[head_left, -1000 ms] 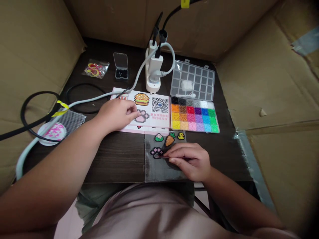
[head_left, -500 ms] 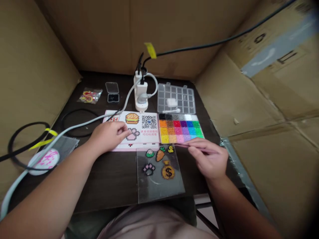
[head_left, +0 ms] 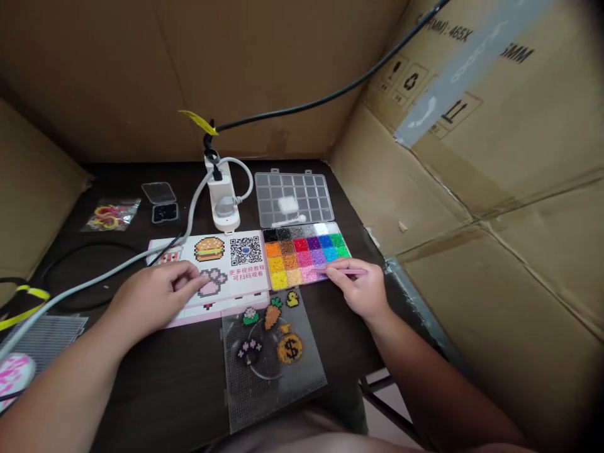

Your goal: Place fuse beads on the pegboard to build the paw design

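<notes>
My right hand (head_left: 362, 288) is closed around slim pink tweezers (head_left: 346, 272). Their tip reaches the light pink beads at the front of the bead box (head_left: 315, 259), sorted by colour. Loosely curled, my left hand (head_left: 153, 292) rests on the printed pattern sheet (head_left: 250, 280), beside its pink paw picture (head_left: 212, 283), with nothing visible in its fingers. A clear pegboard (head_left: 302, 390) lies in front, bearing a carrot (head_left: 272, 318), a duck (head_left: 292, 299), a money bag (head_left: 289, 348), a green and white figure (head_left: 250, 316) and a partly filled paw (head_left: 249, 349) made of beads.
The box's transparent lid (head_left: 318, 195) lies open behind, holding a small white block (head_left: 287, 204). A power strip (head_left: 219, 204) with a grey cable (head_left: 113, 264) stands behind the sheet. Left are a small black-bead case (head_left: 165, 212) and a bag (head_left: 111, 215). Cardboard walls (head_left: 283, 75) surround the table.
The tweezers in my right hand have moved from the box's front edge up over the pink beads. The camera view has shifted right; my left hand stays on the sheet.
</notes>
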`<action>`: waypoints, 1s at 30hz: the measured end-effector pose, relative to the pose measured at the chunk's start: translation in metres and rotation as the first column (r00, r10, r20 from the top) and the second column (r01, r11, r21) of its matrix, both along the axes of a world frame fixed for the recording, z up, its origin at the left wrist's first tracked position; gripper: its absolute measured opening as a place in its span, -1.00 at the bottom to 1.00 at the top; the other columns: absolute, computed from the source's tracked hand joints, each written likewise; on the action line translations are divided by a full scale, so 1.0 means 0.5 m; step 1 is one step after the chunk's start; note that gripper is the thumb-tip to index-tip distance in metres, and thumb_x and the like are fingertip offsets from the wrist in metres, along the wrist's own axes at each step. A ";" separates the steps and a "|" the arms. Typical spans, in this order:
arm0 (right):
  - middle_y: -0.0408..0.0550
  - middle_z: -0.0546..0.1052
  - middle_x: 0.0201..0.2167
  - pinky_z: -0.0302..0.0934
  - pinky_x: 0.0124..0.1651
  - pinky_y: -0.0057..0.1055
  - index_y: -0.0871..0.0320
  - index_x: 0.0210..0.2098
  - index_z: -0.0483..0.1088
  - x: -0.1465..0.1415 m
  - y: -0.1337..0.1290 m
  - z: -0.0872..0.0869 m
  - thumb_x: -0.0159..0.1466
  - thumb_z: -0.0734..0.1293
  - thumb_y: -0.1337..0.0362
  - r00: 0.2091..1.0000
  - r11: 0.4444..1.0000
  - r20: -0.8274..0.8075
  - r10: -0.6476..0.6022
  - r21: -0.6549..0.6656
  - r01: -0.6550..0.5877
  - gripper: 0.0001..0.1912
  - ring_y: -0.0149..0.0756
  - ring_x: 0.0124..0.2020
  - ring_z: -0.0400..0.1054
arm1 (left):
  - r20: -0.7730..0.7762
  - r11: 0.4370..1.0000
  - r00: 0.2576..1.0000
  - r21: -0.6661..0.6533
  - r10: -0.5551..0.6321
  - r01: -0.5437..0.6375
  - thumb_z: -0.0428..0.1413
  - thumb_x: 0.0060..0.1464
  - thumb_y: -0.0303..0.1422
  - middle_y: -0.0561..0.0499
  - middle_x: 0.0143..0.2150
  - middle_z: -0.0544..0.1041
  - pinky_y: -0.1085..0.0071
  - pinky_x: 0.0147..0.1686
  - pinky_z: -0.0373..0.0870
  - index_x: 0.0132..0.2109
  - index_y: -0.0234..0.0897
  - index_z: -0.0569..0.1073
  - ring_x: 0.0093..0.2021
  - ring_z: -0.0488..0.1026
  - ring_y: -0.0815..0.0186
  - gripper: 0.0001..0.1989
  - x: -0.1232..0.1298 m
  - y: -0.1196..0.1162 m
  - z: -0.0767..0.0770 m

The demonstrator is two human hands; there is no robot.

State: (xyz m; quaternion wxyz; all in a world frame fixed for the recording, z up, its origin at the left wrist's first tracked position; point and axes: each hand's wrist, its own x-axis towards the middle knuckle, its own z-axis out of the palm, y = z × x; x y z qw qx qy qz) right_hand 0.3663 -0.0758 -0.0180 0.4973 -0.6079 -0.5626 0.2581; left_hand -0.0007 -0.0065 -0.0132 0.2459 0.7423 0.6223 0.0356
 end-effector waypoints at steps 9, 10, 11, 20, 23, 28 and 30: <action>0.04 0.74 -0.42 0.54 -0.32 -0.32 0.10 -0.43 0.68 0.005 -0.002 -0.002 0.14 0.60 0.10 0.997 0.999 -0.073 -0.038 -0.028 0.036 -0.80 -0.15 -0.41 0.64 | -0.007 1.000 1.000 -0.018 0.001 -0.001 0.02 0.16 0.11 -0.02 -0.45 0.56 0.21 -0.34 0.28 -0.35 -0.07 0.58 -0.40 0.46 0.13 -0.57 -0.003 0.001 0.001; 0.05 0.74 -0.42 0.55 -0.31 -0.31 0.11 -0.43 0.69 0.005 -0.002 -0.003 0.14 0.60 0.10 0.997 0.999 -0.070 -0.034 -0.030 0.032 -0.80 -0.15 -0.41 0.65 | -0.008 1.000 1.000 -0.016 0.001 -0.002 0.02 0.16 0.11 -0.02 -0.44 0.56 0.21 -0.34 0.29 -0.34 -0.07 0.58 -0.40 0.46 0.13 -0.57 -0.003 0.000 0.000; 0.05 0.74 -0.41 0.55 -0.30 -0.31 0.11 -0.42 0.69 0.005 -0.002 -0.003 0.15 0.60 0.10 0.997 0.999 -0.065 -0.030 -0.032 0.028 -0.80 -0.14 -0.40 0.66 | -0.009 1.000 1.000 -0.015 0.002 -0.002 0.01 0.17 0.11 -0.02 -0.44 0.57 0.21 -0.34 0.29 -0.34 -0.07 0.58 -0.40 0.46 0.13 -0.57 -0.003 0.000 0.000; 0.07 0.75 -0.41 0.58 -0.32 -0.30 0.11 -0.41 0.70 0.000 -0.003 -0.010 0.15 0.60 0.09 0.997 0.998 -0.063 -0.035 -0.055 0.032 -0.78 -0.11 -0.42 0.67 | -0.012 1.000 1.000 -0.023 -0.015 0.015 0.01 0.18 0.12 0.01 -0.48 0.53 0.22 -0.36 0.27 -0.35 -0.07 0.57 -0.43 0.45 0.16 -0.56 -0.005 0.000 0.000; 0.08 0.75 -0.41 0.58 -0.32 -0.31 0.12 -0.41 0.70 0.000 -0.003 -0.013 0.15 0.59 0.10 0.997 0.997 -0.068 -0.038 -0.064 0.034 -0.79 -0.11 -0.41 0.68 | -0.021 1.000 1.000 -0.024 -0.011 0.010 0.01 0.17 0.12 0.00 -0.46 0.54 0.22 -0.36 0.27 -0.35 -0.08 0.57 -0.42 0.45 0.16 -0.55 -0.004 0.000 0.001; 0.09 0.75 -0.41 0.58 -0.31 -0.31 0.13 -0.41 0.70 0.002 -0.004 -0.014 0.14 0.60 0.07 0.996 0.996 -0.073 -0.051 -0.083 0.044 -0.76 -0.10 -0.41 0.69 | -0.034 1.000 0.999 -0.024 -0.009 0.009 -0.01 0.16 0.12 0.02 -0.46 0.53 0.25 -0.36 0.27 -0.34 -0.09 0.56 -0.42 0.44 0.18 -0.54 -0.004 0.000 0.000; 0.08 0.75 -0.41 0.58 -0.31 -0.32 0.12 -0.41 0.70 0.004 -0.005 -0.013 0.12 0.61 0.06 0.994 0.994 -0.092 -0.055 -0.094 0.047 -0.75 -0.10 -0.40 0.69 | -0.031 1.000 1.000 -0.025 0.000 0.000 0.00 0.15 0.12 0.02 -0.47 0.53 0.25 -0.36 0.26 -0.34 -0.09 0.57 -0.42 0.43 0.19 -0.54 -0.003 0.000 0.000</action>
